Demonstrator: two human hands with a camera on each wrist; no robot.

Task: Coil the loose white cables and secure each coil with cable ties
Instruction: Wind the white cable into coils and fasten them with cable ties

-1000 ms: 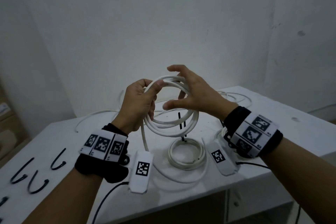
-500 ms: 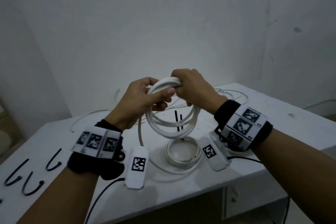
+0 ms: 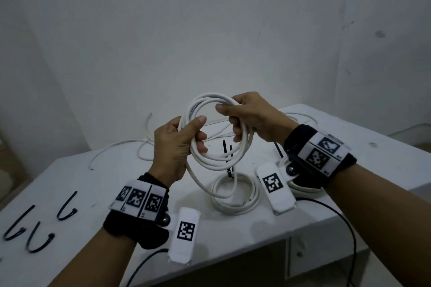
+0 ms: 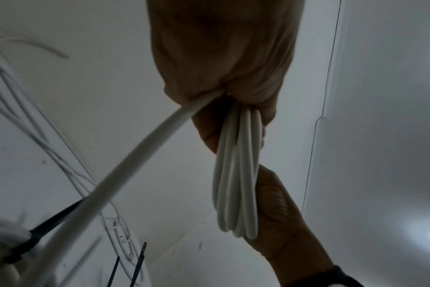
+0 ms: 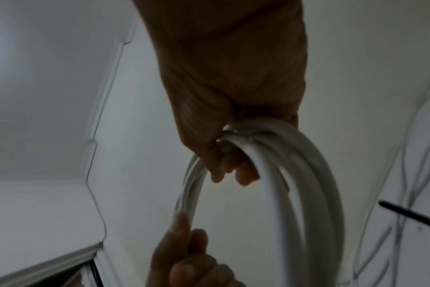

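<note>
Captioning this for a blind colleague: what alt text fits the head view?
Two hands hold a white cable coil above a white table, the left hand gripping its left side, the right hand its top right. A tied coil lies below, and black cable ties sit at the left.

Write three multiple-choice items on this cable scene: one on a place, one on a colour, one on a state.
1. Where is the tied coil?
A. on the table
B. on the floor
C. on the wall

2. What colour are the loose ties at the table's left end?
A. white
B. black
C. red

3. How is the coil in the air held?
A. left hand only
B. right hand only
C. both hands

Answers: 1 A, it lies flat on the table. 2 B, they show dark against the white top. 3 C, the left hand and the right hand each grip the coil.
</note>
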